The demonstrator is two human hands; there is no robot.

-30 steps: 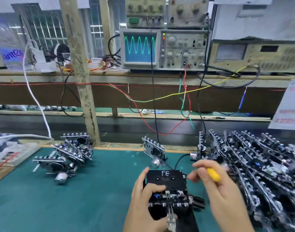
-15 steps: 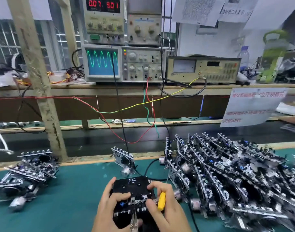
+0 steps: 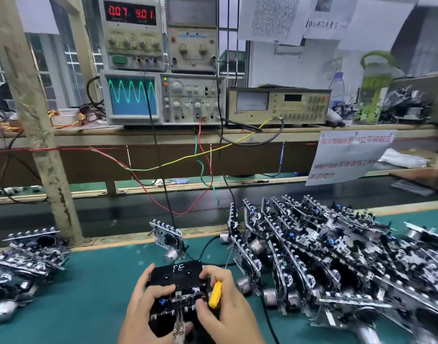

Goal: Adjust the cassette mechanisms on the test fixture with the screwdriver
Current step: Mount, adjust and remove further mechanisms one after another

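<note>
A black test fixture [image 3: 176, 273] marked "FE" lies on the green mat near the bottom middle, with a cassette mechanism [image 3: 180, 297] seated in its near half. My left hand [image 3: 144, 306] grips the fixture's left side, thumb over the mechanism. My right hand [image 3: 228, 306] holds a yellow-handled screwdriver [image 3: 215, 294] between thumb and fingers, its tip hidden down in the mechanism's right end. A metal clip [image 3: 179, 326] hangs from the fixture's near edge.
A large heap of cassette mechanisms [image 3: 324, 256] fills the mat on the right. A smaller pile [image 3: 24, 256] lies at the left. One mechanism [image 3: 168, 238] stands upright behind the fixture. An oscilloscope [image 3: 160, 98] showing a sine wave sits on the shelf, wires hanging down.
The view has swung right and up. My right hand has come in from beside the fixture and lowered the screwdriver onto the mechanism's right end. My left hand keeps its grip.
</note>
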